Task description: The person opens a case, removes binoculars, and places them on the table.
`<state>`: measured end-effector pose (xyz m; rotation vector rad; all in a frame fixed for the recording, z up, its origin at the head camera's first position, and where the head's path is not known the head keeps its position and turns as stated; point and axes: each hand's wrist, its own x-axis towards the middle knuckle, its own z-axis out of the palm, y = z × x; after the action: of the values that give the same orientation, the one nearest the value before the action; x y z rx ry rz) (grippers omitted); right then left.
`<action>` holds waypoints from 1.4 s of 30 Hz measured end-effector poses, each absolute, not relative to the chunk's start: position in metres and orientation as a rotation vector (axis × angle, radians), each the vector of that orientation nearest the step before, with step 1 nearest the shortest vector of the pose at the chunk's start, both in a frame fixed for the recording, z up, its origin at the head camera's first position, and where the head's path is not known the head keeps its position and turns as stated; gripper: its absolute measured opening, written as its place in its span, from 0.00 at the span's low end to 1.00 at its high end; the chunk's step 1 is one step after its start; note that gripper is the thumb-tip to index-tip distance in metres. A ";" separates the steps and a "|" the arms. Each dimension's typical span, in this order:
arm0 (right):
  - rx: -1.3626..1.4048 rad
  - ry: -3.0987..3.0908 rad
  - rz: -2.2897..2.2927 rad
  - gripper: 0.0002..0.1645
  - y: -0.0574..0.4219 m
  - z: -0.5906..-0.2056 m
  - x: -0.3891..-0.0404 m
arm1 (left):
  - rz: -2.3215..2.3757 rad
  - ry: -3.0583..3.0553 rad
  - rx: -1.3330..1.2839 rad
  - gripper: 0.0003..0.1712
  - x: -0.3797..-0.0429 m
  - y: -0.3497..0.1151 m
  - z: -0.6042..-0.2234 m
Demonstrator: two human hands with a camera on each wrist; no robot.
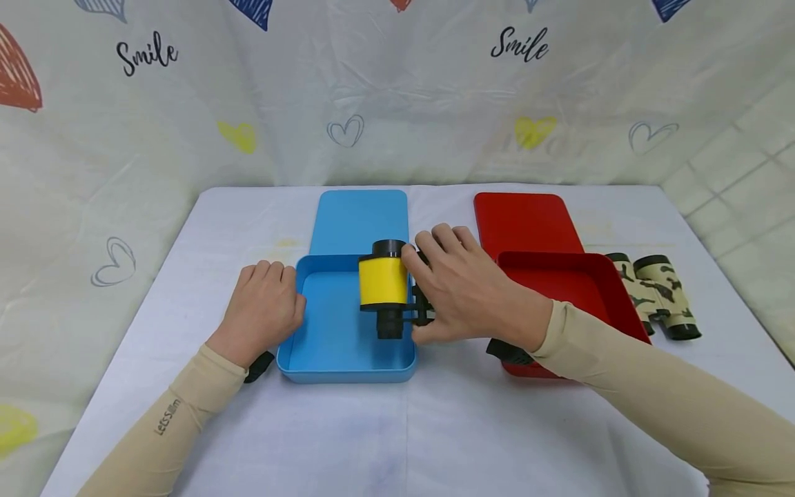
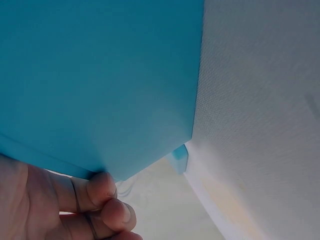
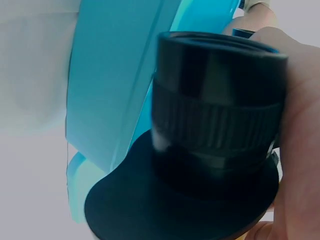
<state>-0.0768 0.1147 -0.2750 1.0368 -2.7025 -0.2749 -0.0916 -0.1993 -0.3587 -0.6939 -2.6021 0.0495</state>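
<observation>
My right hand [image 1: 475,290] grips a pair of yellow and black binoculars [image 1: 382,279] over the right part of the blue box [image 1: 346,378]. One yellow barrel shows; the hand covers much of the other. In the right wrist view a black eyepiece [image 3: 217,100] fills the middle, beside the box's outer wall [image 3: 112,75]. At the box's left rim, my left hand [image 1: 263,310] holds on with curled fingers. The left wrist view has its fingertips [image 2: 102,187] right at the rim, against the blue wall [image 2: 115,100].
A blue lid [image 1: 360,221] lies behind the blue box. To the right stands a red box [image 1: 553,259], partly behind my right forearm, with a red lid [image 1: 524,221] behind it. Camouflage binoculars [image 1: 664,293] lie at the red box's right side on the white-covered table [image 1: 348,442].
</observation>
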 end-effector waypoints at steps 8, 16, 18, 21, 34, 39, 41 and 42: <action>1.023 -2.696 -0.253 0.50 0.118 -0.275 -0.077 | 0.042 -2.616 -0.689 0.12 -0.092 -0.199 -0.360; 1.024 -2.672 -0.206 0.48 0.122 -0.276 -0.077 | 0.040 -2.608 -0.694 0.12 -0.091 -0.199 -0.361; 1.021 -2.668 -0.198 0.48 0.123 -0.276 -0.077 | 0.037 -2.608 -0.694 0.11 -0.091 -0.199 -0.361; 1.019 -2.666 -0.191 0.48 0.125 -0.277 -0.077 | 0.030 -2.617 -0.692 0.11 -0.091 -0.199 -0.360; 1.022 -2.638 -0.195 0.45 0.134 -0.277 -0.079 | 0.031 -2.613 -0.698 0.11 -0.091 -0.199 -0.360; 1.014 -2.648 -0.203 0.47 0.137 -0.276 -0.080 | 0.023 -2.610 -0.699 0.12 -0.092 -0.199 -0.361; 1.012 -2.651 -0.206 0.48 0.138 -0.276 -0.081 | 0.024 -2.615 -0.694 0.12 -0.092 -0.199 -0.360; 1.012 -2.652 -0.206 0.48 0.139 -0.276 -0.081 | 0.025 -2.618 -0.691 0.12 -0.092 -0.199 -0.360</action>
<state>-0.0812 0.1390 -0.2762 1.0118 -2.6521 -0.2060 -0.0923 -0.1990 -0.3601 -0.6907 -2.6185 0.0250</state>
